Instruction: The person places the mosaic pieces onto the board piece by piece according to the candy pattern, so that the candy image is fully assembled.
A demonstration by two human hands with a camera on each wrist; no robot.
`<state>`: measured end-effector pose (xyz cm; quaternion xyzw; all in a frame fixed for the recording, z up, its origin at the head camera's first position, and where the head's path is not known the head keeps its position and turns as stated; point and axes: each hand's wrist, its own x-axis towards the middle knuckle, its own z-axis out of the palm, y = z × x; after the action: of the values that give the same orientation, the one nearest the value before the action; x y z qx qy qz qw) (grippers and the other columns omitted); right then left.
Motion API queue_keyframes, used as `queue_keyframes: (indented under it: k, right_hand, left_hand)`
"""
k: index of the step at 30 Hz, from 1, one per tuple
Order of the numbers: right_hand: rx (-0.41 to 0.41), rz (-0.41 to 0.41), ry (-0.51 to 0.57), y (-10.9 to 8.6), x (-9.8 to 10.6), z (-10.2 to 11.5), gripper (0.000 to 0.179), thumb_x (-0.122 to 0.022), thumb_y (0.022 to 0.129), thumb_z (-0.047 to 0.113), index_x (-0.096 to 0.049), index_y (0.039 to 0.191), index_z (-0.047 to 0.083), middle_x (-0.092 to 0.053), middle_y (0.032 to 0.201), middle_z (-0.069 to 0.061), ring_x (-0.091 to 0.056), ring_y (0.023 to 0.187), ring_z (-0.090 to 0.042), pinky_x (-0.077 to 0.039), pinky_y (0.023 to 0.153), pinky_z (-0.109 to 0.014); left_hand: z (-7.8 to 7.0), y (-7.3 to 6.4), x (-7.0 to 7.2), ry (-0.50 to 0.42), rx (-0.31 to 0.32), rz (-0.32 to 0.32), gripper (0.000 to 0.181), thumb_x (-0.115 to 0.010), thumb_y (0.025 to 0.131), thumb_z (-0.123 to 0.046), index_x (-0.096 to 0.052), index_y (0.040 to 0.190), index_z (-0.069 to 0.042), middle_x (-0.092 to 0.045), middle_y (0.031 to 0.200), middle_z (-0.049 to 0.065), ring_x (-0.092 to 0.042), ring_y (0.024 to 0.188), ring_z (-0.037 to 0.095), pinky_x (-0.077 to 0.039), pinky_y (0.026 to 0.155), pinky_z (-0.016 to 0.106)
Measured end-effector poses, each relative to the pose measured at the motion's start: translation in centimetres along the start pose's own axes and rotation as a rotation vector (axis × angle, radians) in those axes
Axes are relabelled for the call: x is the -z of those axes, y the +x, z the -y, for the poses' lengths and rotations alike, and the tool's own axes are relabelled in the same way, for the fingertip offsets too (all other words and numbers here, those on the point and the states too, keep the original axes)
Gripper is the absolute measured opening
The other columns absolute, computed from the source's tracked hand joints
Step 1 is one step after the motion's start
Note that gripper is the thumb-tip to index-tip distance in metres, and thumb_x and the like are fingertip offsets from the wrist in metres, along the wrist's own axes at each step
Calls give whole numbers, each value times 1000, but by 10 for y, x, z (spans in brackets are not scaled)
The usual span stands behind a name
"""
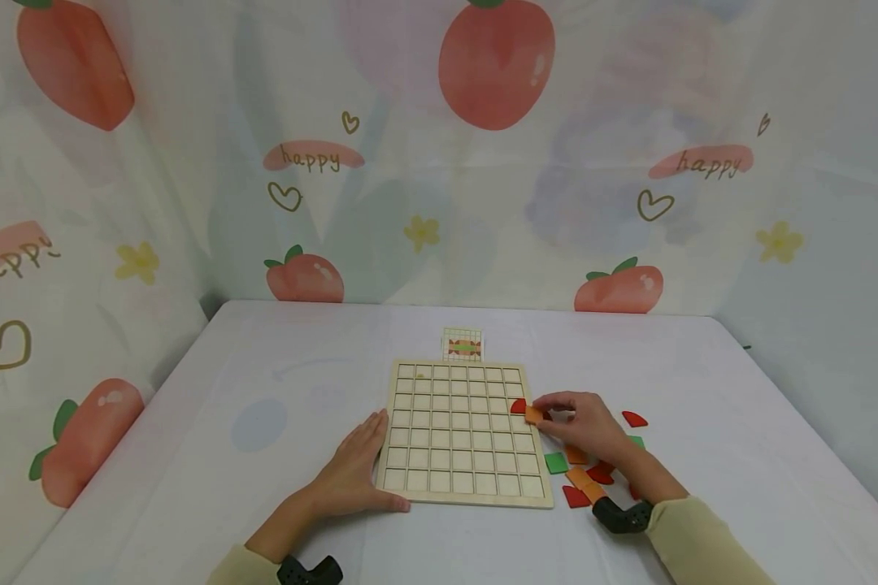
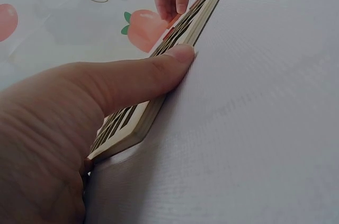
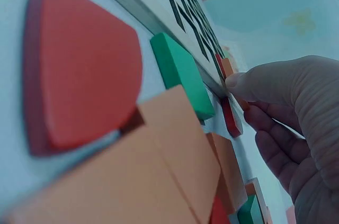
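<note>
A wooden grid board (image 1: 464, 497) lies flat on the table, with a red quarter-round tile (image 1: 518, 405) in a cell by its right edge. My left hand (image 1: 351, 471) rests against the board's front left corner, fingers extended along the left side. Its thumb (image 2: 153, 73) presses on the front edge in the left wrist view. My right hand (image 1: 581, 422) pinches an orange square tile (image 1: 533, 415) between thumb and fingers. That tile is just over the board's right edge, beside the red one. In the right wrist view, the pinched orange tile (image 3: 228, 68) is partly hidden by the thumb.
Loose tiles lie right of the board: a green square (image 1: 556, 463), orange squares (image 1: 584, 483), a red quarter-round (image 1: 575, 496) and several others, some under the right forearm. Behind the board stands a small pattern card (image 1: 463, 345). Printed cloth (image 1: 439, 203) hangs around the table.
</note>
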<state>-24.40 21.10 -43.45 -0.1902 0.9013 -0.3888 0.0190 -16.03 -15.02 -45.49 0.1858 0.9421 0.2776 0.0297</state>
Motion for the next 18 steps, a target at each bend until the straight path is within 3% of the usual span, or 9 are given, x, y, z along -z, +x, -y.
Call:
queue_keyframes:
  k: [18]
  right_hand:
    - [64, 34, 32, -1, -10, 5, 29, -74, 79, 23, -69, 106, 11, -66, 100, 3, -58, 96, -17, -47, 83, -37]
  left_hand:
    - [2, 0, -1, 2, -6, -2, 129, -65, 59, -74, -10, 145, 3, -12, 151, 15, -8, 138, 26, -12, 107, 47]
